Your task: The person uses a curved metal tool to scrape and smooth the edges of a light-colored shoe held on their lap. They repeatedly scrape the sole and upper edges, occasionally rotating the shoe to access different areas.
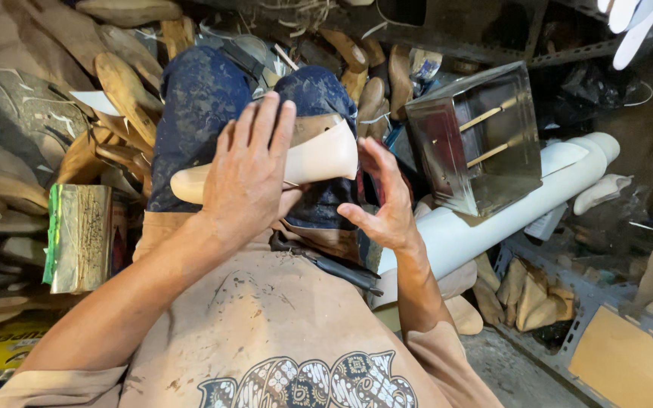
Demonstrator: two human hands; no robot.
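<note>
Cream-coloured shoe form (319,155) lies across the person's knees, with a tan leather piece (313,127) on top — it looks only partly fitted. The left hand (247,177) presses flat on it, fingers wrapped over. The right hand (387,200) hovers beside it, fingers spread — holding nothing. Pliers (334,264) wait on the lap.

I see a stained tan apron (266,317) with a patterned print at its hem, short tan sleeves (447,363), and dusty dark-blue jeans (198,113).
</note>
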